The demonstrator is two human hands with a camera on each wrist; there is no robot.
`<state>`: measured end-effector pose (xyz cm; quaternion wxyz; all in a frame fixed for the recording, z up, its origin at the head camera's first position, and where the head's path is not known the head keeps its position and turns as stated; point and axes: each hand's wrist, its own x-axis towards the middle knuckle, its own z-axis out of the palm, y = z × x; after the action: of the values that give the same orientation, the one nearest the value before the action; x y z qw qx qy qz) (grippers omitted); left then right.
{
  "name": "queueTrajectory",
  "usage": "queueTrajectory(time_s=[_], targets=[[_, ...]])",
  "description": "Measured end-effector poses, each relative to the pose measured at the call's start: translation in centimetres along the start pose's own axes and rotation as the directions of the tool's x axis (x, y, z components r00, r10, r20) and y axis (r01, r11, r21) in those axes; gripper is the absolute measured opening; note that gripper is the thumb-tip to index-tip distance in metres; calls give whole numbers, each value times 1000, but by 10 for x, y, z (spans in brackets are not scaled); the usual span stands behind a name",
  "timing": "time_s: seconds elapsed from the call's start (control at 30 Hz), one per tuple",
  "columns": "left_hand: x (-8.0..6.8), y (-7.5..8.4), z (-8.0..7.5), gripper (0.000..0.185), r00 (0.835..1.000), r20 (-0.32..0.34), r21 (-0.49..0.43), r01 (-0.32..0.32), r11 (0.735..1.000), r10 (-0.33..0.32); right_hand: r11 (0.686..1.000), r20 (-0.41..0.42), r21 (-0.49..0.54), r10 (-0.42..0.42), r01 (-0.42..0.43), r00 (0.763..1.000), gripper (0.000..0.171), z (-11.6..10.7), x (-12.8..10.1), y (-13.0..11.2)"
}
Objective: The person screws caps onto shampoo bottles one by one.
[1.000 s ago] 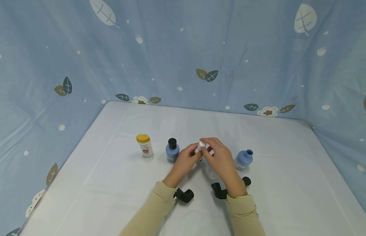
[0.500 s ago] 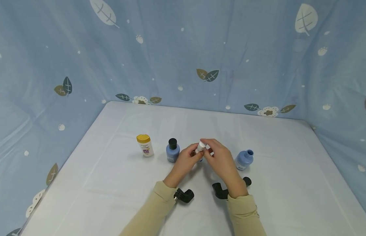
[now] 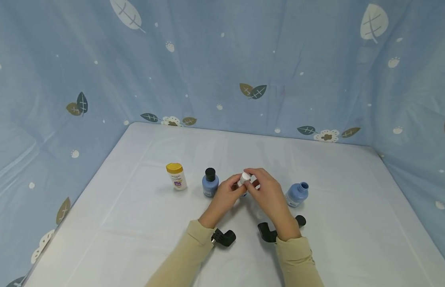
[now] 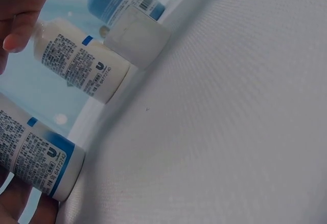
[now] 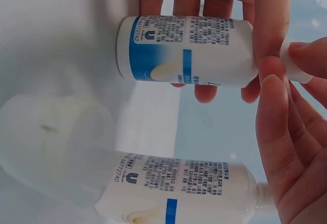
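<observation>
My left hand (image 3: 226, 196) grips a small white bottle (image 5: 179, 50) with a blue band, its fingers wrapped behind the body and its thumb near the shoulder. The bottle's base is at the white tabletop. My right hand (image 3: 268, 194) pinches the white cap (image 3: 245, 177) on top of that bottle between thumb and fingers. Beside it, a second white bottle (image 5: 189, 188) stands close under my right hand in the right wrist view. A translucent cup-like piece (image 5: 56, 147) is on the table next to it. My right hand hides this second bottle in the head view.
A blue bottle with a black cap (image 3: 210, 185) stands left of my hands, and a white bottle with a yellow lid (image 3: 177, 177) farther left. An uncapped blue bottle (image 3: 296, 194) is to the right. A round black piece (image 3: 300, 220) shows beside my right wrist.
My right thumb and fingers have shifted slightly around the cap, the thumb lower half a second ago and back against it now. Both hands otherwise keep their place; the other bottles have not moved.
</observation>
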<state>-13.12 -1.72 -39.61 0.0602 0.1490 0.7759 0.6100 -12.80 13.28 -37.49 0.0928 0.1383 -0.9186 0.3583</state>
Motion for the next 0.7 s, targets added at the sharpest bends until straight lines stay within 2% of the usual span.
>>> queueTrajectory(time_s=[0.2, 0.43, 0.7], targets=[[1, -2, 0, 26, 1000, -15, 2, -4, 1000, 4, 1000, -22, -6, 12, -12, 1000, 31, 2, -1, -1], [11, -33, 6, 29, 999, -39, 9, 15, 1000, -15, 999, -52, 17, 48, -48, 997, 30, 3, -2, -6], [12, -36, 8, 30, 998, -59, 10, 9, 1000, -8, 990, -82, -5, 137, -138, 987, 31, 7, -1, -9]])
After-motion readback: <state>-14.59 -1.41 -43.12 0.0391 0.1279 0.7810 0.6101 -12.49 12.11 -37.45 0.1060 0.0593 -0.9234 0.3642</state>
